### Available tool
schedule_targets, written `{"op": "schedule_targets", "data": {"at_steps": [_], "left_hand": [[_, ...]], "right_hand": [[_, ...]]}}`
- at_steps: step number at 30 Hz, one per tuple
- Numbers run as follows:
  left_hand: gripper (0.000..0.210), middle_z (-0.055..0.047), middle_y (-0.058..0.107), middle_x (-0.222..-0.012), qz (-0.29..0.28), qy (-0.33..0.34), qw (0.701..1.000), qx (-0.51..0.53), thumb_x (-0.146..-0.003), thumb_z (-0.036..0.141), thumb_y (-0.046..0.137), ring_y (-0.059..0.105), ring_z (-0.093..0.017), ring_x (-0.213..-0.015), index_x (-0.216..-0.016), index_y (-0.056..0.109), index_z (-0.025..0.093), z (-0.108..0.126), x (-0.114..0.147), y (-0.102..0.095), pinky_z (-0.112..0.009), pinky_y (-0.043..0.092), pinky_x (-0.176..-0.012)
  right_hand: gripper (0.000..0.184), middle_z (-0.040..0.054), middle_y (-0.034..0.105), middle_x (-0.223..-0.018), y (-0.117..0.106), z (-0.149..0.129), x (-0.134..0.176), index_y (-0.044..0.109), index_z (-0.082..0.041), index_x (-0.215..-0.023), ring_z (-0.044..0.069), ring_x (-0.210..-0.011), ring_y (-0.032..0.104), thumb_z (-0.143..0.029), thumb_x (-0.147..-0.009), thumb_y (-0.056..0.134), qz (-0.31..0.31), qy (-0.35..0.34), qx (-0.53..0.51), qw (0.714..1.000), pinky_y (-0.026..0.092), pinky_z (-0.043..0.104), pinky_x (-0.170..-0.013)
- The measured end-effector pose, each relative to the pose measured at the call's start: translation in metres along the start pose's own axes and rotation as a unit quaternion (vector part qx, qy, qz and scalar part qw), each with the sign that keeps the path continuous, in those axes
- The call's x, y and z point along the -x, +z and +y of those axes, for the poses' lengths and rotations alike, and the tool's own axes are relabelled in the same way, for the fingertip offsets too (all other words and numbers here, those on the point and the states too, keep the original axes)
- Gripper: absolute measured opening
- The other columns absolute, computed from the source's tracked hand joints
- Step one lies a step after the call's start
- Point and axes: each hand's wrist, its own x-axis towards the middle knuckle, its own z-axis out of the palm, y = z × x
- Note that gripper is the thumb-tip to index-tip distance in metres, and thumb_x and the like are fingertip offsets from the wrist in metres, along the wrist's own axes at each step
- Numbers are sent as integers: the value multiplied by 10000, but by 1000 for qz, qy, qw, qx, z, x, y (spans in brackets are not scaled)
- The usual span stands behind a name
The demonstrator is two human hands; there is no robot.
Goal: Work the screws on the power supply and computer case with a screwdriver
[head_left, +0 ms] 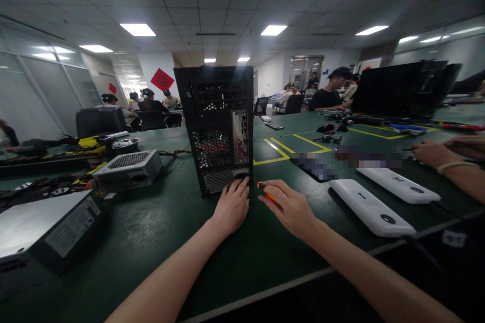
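Note:
A black computer case (214,126) stands upright on the green table, its rear panel facing me. A power supply (216,179) with a perforated plate fills the bottom of that panel. My left hand (232,207) lies against the power supply's lower right part, fingers stretched out and holding nothing; they hide part of the plate. Just right of the case, my right hand (293,207) is closed around an orange screwdriver (272,198). Its black end points toward the case's lower right edge; the shaft is hard to make out.
Two loose power supplies (129,167) (49,229) sit on the left near a metal bowl (126,144). On the right lie two white power banks (371,207) (397,185) and a blurred dark flat object (314,167). Another person's hands (435,155) are at the right edge, before black monitors (401,88).

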Motion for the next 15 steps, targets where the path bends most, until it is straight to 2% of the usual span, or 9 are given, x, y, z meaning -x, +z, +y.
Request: {"op": "schedule_targets", "data": {"at_steps": [4,11,15], "left_hand": [[381,-58,320,-1376,-6,-3,1000,0,-833,221,349,305,-219,-1205,-1202,427,168,1,0,0,-417,328,-952],[376,-59,322,-1375,0,1,1000,3,-833,222,354,301,-215,-1208,-1195,435,166,1,0,-1,-403,330,-954],[382,-48,314,-1381,2,2,1000,2,-837,223,346,301,-213,-1203,-1205,425,163,0,0,0,-401,332,-952]], "right_hand": [[168,116,533,-1045,0,-2,0,492,-151,-977,169,-902,557,-162,-828,414,-6,-6,-10,1000,489,287,-730],[174,75,591,-877,-2,0,0,499,-159,-970,143,-716,585,-275,-868,418,16,22,45,999,475,238,-585],[164,101,560,-984,-1,-1,0,492,-151,-978,153,-810,576,-204,-849,405,-1,13,13,1000,486,264,-677]]}}
